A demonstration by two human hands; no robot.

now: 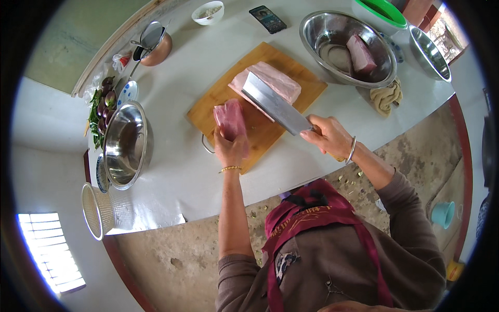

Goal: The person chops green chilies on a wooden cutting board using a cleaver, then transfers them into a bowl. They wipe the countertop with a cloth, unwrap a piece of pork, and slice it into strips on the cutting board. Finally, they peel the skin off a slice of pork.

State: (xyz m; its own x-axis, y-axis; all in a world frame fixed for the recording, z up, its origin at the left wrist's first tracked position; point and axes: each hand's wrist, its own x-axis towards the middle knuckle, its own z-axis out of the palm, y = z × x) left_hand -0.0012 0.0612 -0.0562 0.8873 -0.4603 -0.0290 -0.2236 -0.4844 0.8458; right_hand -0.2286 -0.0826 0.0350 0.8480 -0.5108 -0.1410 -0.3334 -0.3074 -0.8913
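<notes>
My left hand (229, 148) grips the near end of a strip of pink raw meat (230, 114) on the left side of a wooden cutting board (265, 141). In my right hand (329, 136) is the handle of a cleaver (275, 103), its broad blade pointing up and to the left. The blade passes over a larger pale slab of raw meat (278, 80), hiding part of its near edge. Whether the blade touches the slab I cannot tell. A metal ring handle (206, 144) sticks out from the board's left edge.
A steel basin (312, 46) at the back right holds another meat piece (360, 54), with a cloth (386, 97) beside it. On the left stand another steel basin (146, 156), eggplants (109, 99) and a plastic basket (104, 206). A phone (268, 19) and white bowl (208, 13) lie behind.
</notes>
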